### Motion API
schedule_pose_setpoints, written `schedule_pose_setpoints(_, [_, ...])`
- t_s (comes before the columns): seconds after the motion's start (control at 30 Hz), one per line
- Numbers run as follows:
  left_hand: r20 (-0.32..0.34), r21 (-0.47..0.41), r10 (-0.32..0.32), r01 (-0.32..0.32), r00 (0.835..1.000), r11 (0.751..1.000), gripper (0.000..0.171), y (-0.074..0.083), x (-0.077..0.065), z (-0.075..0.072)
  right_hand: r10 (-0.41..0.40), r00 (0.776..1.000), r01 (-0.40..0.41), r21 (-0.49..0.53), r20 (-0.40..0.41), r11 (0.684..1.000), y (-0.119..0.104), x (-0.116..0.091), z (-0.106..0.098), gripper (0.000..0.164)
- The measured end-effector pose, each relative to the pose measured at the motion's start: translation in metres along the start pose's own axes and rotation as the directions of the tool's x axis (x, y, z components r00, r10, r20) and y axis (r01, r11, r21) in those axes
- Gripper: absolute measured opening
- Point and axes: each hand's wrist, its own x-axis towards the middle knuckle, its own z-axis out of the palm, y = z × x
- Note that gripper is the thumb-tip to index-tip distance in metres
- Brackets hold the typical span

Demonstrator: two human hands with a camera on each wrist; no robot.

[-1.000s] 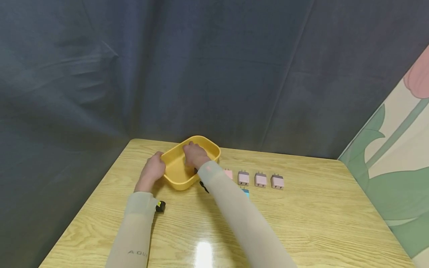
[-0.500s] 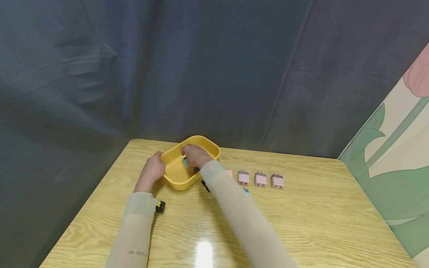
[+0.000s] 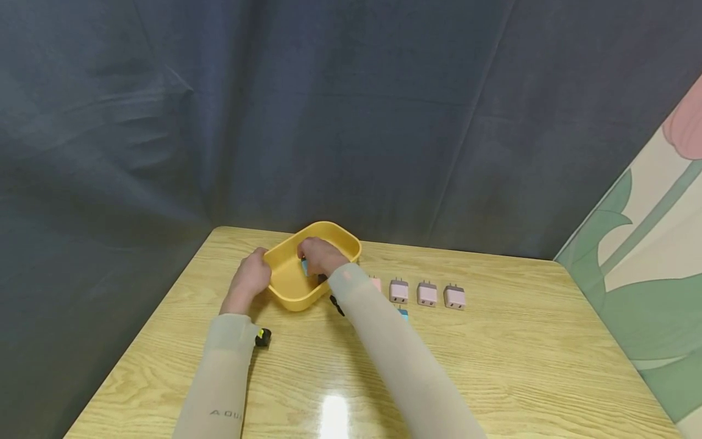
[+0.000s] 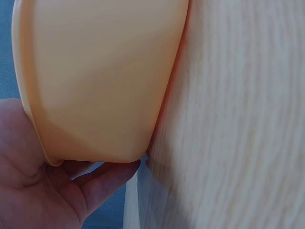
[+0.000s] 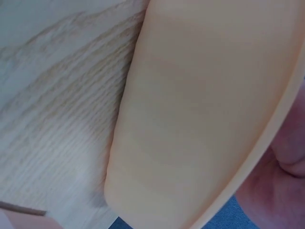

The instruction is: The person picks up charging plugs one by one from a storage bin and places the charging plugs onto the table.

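A yellow plastic bin [image 3: 290, 302] stands at the back left of the wooden table. My left hand [image 3: 252, 275] grips its left end; in the left wrist view the fingers [image 4: 102, 183] curl along the outer wall below the rim. My right hand [image 3: 320, 255] reaches down inside the bin with bent fingers, pinching a small blue plug charger [image 3: 304, 267], which is mostly covered by the hand. From the right wrist view, the bin's outer wall [image 5: 190, 119] hides the fingertips, and only part of the hand [image 5: 276, 191] shows past the rim.
Right of the bin runs a row of two-pin chargers: a pink one [image 3: 376, 283] partly behind the right sleeve, then three pale lilac ones [image 3: 398, 291] with dark tops. Another blue charger [image 3: 404, 314] peeks out beside that sleeve. A dark curtain [image 3: 351, 122] hangs behind the table.
The right hand has shifted slightly inside the bin, and the blue charger beside its fingers has come into sight. The left hand keeps its place on the bin.
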Motion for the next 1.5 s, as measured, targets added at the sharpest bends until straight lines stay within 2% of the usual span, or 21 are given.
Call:
schedule_pose_setpoints(0.03, [-0.007, -0.017, 0.021, -0.021, 1.000, 1.000, 0.055, -0.010, 0.006, 0.003, 0.001, 1.000, -0.001, 0.000, -0.001, 1.000, 0.000, 0.000, 0.001, 0.049])
schedule_pose_setpoints(0.17, [-0.004, -0.018, 0.023, -0.023, 1.000, 1.000, 0.055, -0.010, 0.006, 0.003, 0.010, 1.000, -0.010, -0.004, 0.000, 1.000, 0.000, 0.001, 0.003, 0.049])
schedule_pose_setpoints(0.23, [0.000, -0.027, 0.019, -0.019, 1.000, 0.999, 0.055, -0.010, 0.006, 0.002, 0.015, 1.000, -0.015, -0.008, -0.002, 1.000, 0.000, 0.001, 0.003, 0.049])
schedule_pose_setpoints(0.27, [0.008, -0.014, -0.004, 0.004, 1.000, 1.000, 0.055, 0.000, -0.001, -0.001, 0.017, 1.000, -0.017, -0.008, -0.004, 1.000, 0.000, 0.001, 0.003, 0.049])
schedule_pose_setpoints(0.9, [0.015, -0.014, -0.017, 0.017, 1.000, 1.000, 0.055, 0.002, -0.002, 0.001, 0.001, 1.000, -0.003, -0.086, -0.024, 0.996, -0.004, -0.003, 0.000, 0.043])
schedule_pose_setpoints(1.27, [0.003, -0.006, -0.012, 0.012, 1.000, 1.000, 0.055, 0.000, 0.000, 0.002, -0.013, 0.996, 0.004, -0.093, -0.092, 0.996, -0.005, -0.008, -0.007, 0.043])
schedule_pose_setpoints(1.5, [0.014, -0.021, -0.020, 0.020, 1.000, 1.000, 0.056, 0.001, 0.003, 0.004, -0.012, 0.990, 0.008, -0.032, -0.144, 0.999, 0.001, -0.021, -0.011, 0.047])
